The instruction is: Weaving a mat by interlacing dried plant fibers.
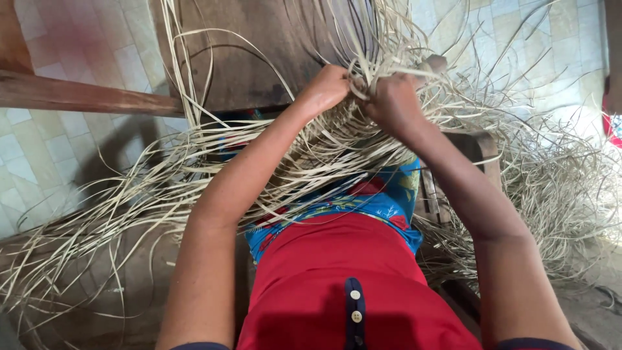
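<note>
A: Weaving mid-step? Straw strips (pixel 337 139) are bunched upper centre, clenched by left hand (pixel 327 87) and right hand (pixel 392 97).

B: Yep, both fists closed on them. Probably one strip needs to be picked out and crossed over next.

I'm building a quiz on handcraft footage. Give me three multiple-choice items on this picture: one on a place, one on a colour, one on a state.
1. Where do the strands lie?
A. Across the lap
B. In a bucket
C. On a shelf

2. What colour is the top?
A. Green
B. Red
C. White

3. How are the hands?
A. Flat, open
B. Closed on strands
C. At the sides

Answers:
1 A: the pale strands drape over the lap.
2 B: the top is red.
3 B: the left hand and right hand are closed on the strands.
</note>
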